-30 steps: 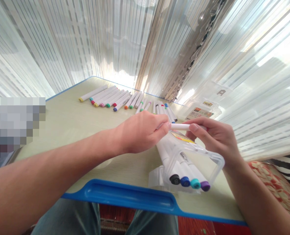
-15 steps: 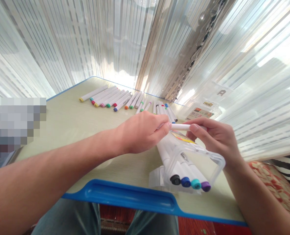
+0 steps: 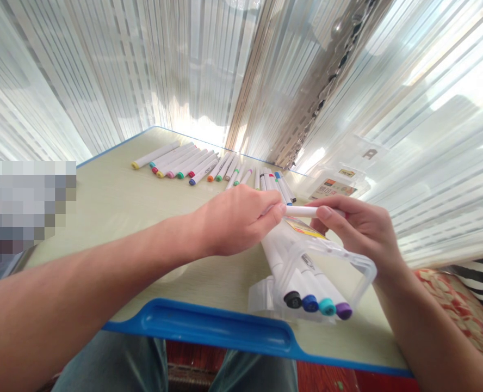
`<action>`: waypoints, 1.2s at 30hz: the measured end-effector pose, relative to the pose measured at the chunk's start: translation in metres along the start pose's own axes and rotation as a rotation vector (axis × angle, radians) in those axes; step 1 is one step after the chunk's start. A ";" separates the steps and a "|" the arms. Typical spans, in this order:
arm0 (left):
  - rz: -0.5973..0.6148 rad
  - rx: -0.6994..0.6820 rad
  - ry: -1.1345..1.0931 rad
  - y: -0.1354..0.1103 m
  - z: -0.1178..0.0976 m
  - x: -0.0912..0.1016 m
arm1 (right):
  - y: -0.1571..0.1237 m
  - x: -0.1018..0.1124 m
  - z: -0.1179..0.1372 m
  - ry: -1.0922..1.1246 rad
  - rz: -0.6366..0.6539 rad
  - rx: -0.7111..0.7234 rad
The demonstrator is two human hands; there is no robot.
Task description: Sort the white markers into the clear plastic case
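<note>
A white marker pen (image 3: 301, 212) is held level between both hands. My left hand (image 3: 241, 220) is closed around its left end, and my right hand (image 3: 359, 228) pinches its right end between thumb and fingers, so both ends are hidden. Just below lies a clear plastic case (image 3: 367, 267) holding several white markers with black, blue, turquoise and purple ends toward me. Its far part sits under my hands. Beyond my left hand, a row of white markers (image 3: 184, 163) with coloured ends is spread on the table.
The pale table (image 3: 103, 212) has a blue rim with a moulded blue tray (image 3: 217, 326) at the near edge. A clear box with labels (image 3: 333, 188) stands at the far right. Striped curtains (image 3: 184, 71) hang behind. A blurred patch covers the left edge.
</note>
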State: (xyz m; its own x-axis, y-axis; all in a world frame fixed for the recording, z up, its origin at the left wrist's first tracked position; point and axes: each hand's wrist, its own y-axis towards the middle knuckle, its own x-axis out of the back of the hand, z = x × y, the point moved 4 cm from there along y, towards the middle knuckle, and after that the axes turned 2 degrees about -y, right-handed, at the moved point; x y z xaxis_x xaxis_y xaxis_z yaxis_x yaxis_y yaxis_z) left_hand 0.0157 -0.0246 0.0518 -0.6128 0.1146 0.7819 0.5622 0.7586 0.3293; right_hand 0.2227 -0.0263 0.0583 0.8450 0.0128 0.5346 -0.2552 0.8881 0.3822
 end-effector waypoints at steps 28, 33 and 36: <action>0.040 0.069 0.045 -0.003 -0.006 0.002 | 0.000 0.002 -0.002 -0.002 0.020 -0.001; 0.038 0.062 0.037 -0.003 -0.006 0.001 | 0.000 0.001 -0.001 -0.001 0.020 0.013; 0.041 0.060 0.030 -0.003 -0.006 0.001 | 0.000 0.001 0.000 -0.002 0.013 -0.003</action>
State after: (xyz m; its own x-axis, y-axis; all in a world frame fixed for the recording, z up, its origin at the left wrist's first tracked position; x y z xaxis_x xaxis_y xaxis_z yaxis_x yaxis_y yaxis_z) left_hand 0.0170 -0.0304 0.0546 -0.5728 0.1280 0.8096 0.5513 0.7911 0.2650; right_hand 0.2230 -0.0264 0.0588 0.8408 0.0237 0.5409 -0.2651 0.8891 0.3730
